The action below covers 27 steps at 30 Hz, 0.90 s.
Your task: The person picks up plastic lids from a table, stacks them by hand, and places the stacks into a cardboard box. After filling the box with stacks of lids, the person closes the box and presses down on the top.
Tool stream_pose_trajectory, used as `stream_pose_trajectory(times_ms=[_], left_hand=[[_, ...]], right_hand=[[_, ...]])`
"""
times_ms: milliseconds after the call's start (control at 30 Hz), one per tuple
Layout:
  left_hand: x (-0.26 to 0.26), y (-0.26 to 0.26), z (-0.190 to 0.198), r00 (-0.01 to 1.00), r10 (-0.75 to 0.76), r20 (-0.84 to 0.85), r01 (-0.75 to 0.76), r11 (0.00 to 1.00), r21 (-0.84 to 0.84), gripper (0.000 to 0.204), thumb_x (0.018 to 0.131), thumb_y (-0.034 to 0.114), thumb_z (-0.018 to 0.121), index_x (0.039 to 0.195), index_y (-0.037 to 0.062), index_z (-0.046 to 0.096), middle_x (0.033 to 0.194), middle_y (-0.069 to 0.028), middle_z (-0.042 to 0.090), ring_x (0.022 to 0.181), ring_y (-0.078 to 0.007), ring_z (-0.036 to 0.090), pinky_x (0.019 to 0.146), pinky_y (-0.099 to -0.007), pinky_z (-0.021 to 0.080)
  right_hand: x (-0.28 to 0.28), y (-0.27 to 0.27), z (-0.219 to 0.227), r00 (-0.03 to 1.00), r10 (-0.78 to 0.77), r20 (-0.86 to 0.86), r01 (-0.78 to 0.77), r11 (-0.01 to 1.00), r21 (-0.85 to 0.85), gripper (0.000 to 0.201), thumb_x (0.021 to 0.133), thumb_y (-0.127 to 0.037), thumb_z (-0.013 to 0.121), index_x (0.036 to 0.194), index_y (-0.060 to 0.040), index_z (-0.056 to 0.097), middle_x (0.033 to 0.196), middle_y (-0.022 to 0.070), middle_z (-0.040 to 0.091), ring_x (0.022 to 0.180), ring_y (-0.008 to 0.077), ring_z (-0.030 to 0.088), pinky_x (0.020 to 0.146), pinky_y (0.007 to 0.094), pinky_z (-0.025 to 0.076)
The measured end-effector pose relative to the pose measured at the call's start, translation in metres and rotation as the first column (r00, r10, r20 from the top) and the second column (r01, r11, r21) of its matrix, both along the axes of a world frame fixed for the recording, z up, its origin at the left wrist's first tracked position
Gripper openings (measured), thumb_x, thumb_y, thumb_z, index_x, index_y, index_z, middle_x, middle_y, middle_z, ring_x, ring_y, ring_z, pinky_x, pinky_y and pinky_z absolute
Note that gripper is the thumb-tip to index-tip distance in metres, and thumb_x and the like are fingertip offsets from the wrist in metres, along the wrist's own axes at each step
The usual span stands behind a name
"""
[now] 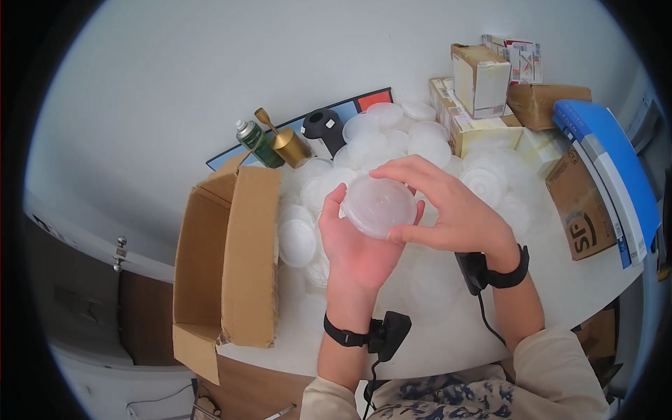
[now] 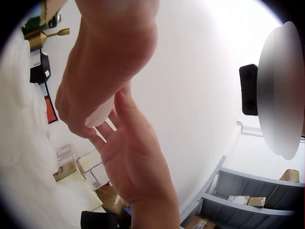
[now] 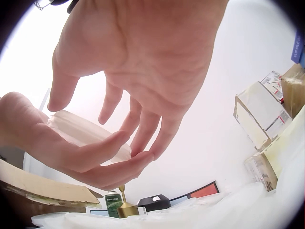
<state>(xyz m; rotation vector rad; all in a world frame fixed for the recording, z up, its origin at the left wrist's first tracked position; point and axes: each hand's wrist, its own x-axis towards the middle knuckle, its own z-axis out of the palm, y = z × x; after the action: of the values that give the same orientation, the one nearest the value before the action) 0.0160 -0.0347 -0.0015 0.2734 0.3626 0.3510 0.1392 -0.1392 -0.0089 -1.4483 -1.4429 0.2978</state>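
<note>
Left hand [image 1: 360, 253] is lying palm up under a translucent round plastic lid [image 1: 380, 206], thumb and fingers curling about its rim. Right hand [image 1: 458, 211] is clamping the same lid across its width — thumb on the near rim, fingers on the far rim. Both hands are gripping it at once; whether it's one lid or a stack, I can't tell. It is hanging above the lid pile [image 1: 297, 241], and the right wrist view is showing a gap between right palm and lid top.

Clearances: an open cardboard carton [image 1: 199, 255] is standing to the left, its long flap [image 1: 250, 259] facing the hands, a narrow strip of pile running between. Pile is also spreading out beyond both hands, toward the stacked boxes [image 1: 483, 80] at back right. More room is showing on the right — white tabletop [image 1: 574, 287] is running out to the SF carton [image 1: 581, 203] beside a blue folder [image 1: 605, 143]. Tabletop's front edge is curving close to the person. At the back, a green spray can [image 1: 259, 145], a brass-coloured stemmed piece [image 1: 290, 145] and a black rounded object [image 1: 323, 128] are standing in a row
</note>
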Motion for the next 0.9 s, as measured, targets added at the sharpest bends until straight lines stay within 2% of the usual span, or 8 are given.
stream_pose_trajectory(times_ms=[333, 400, 533, 633, 700, 733, 800, 900], left_hand=[[0.001, -0.003, 0.007, 0.995, 0.006, -0.101, 0.011, 0.985, 0.172, 0.052, 0.095, 0.046, 0.04, 0.126, 0.0064, 0.049, 0.12, -0.0082, 0.055, 0.111, -0.0237, 0.054, 0.092, -0.0441, 0.046], [0.001, 0.0, 0.005, 0.996, -0.062, -0.062, 0.075, 0.971, 0.228, 0.046, 0.094, 0.043, 0.044, 0.125, 0.0092, 0.05, 0.117, -0.0066, 0.056, 0.11, -0.0219, 0.054, 0.089, -0.0429, 0.046], [0.003, -0.001, 0.003, 0.994, -0.037, -0.107, 0.071, 0.939, 0.336, 0.042, 0.093, 0.039, 0.049, 0.123, 0.0114, 0.052, 0.116, -0.005, 0.056, 0.108, -0.0209, 0.055, 0.087, -0.0414, 0.046], [0.003, 0.001, 0.002, 0.994, -0.048, -0.101, 0.077, 0.948, 0.308, 0.038, 0.091, 0.035, 0.052, 0.121, 0.0124, 0.052, 0.116, -0.0049, 0.056, 0.108, -0.0211, 0.055, 0.088, -0.041, 0.045], [0.003, 0.005, -0.001, 0.997, -0.072, -0.033, 0.077, 0.975, 0.208, 0.036, 0.09, 0.032, 0.052, 0.12, 0.0117, 0.052, 0.116, -0.0073, 0.056, 0.109, -0.0233, 0.055, 0.091, -0.0428, 0.044], [0.002, 0.006, -0.001, 0.997, -0.073, -0.021, 0.076, 0.973, 0.218, 0.036, 0.09, 0.032, 0.052, 0.12, 0.0117, 0.052, 0.116, -0.0073, 0.056, 0.109, -0.0233, 0.055, 0.091, -0.0428, 0.044], [0.002, 0.006, 0.001, 0.997, 0.011, -0.07, -0.002, 0.992, 0.128, 0.043, 0.09, 0.032, 0.049, 0.126, 0.0073, 0.049, 0.125, -0.0149, 0.052, 0.116, -0.0311, 0.052, 0.096, -0.0489, 0.043], [-0.002, 0.007, 0.006, 0.995, 0.07, -0.066, -0.063, 0.993, 0.101, 0.045, 0.09, 0.031, 0.05, 0.127, 0.0065, 0.047, 0.126, -0.0169, 0.051, 0.119, -0.0323, 0.05, 0.099, -0.0497, 0.041]], right_hand=[[0.003, -0.002, 0.0, 0.999, 0.034, 0.004, -0.034, 0.998, -0.043, 0.072, 0.071, -0.021, 0.081, 0.135, -0.0075, 0.053, 0.134, 0.0123, 0.05, 0.121, 0.028, 0.051, 0.1, 0.0369, 0.043], [0.003, -0.001, -0.002, 0.999, 0.054, 0.006, -0.054, 0.998, -0.045, 0.074, 0.07, -0.02, 0.081, 0.136, -0.007, 0.051, 0.135, 0.0123, 0.049, 0.121, 0.0276, 0.051, 0.099, 0.0365, 0.044], [0.002, -0.002, 0.002, 0.998, 0.059, 0.008, -0.058, 0.997, -0.045, 0.075, 0.07, -0.019, 0.081, 0.137, -0.0068, 0.051, 0.135, 0.012, 0.05, 0.12, 0.0269, 0.051, 0.098, 0.0359, 0.044], [0.004, -0.003, 0.003, 0.998, 0.063, -0.01, -0.063, 0.997, -0.04, 0.075, 0.07, -0.019, 0.081, 0.138, -0.0074, 0.05, 0.134, 0.0111, 0.051, 0.119, 0.0254, 0.052, 0.098, 0.0357, 0.044], [0.007, -0.002, 0.0, 0.999, 0.041, 0.005, -0.041, 0.999, -0.021, 0.073, 0.075, -0.026, 0.078, 0.14, -0.0106, 0.048, 0.132, 0.0107, 0.052, 0.115, 0.0252, 0.054, 0.091, 0.0356, 0.047], [0.01, -0.001, -0.003, 0.999, 0.04, 0.018, -0.039, 0.999, -0.012, 0.073, 0.075, -0.026, 0.078, 0.14, -0.0106, 0.048, 0.132, 0.0107, 0.052, 0.115, 0.0252, 0.054, 0.091, 0.0356, 0.047], [0.018, -0.001, -0.01, 0.998, -0.036, -0.05, 0.037, 0.999, 0.024, 0.065, 0.079, -0.027, 0.076, 0.136, -0.0093, 0.051, 0.131, 0.0122, 0.053, 0.114, 0.0258, 0.054, 0.094, 0.0346, 0.045], [0.031, 0.002, -0.023, 0.989, -0.129, -0.076, 0.13, 0.992, 0.0, 0.055, 0.081, -0.021, 0.073, 0.131, -0.0065, 0.055, 0.13, 0.0129, 0.054, 0.119, 0.0262, 0.053, 0.101, 0.036, 0.042]])
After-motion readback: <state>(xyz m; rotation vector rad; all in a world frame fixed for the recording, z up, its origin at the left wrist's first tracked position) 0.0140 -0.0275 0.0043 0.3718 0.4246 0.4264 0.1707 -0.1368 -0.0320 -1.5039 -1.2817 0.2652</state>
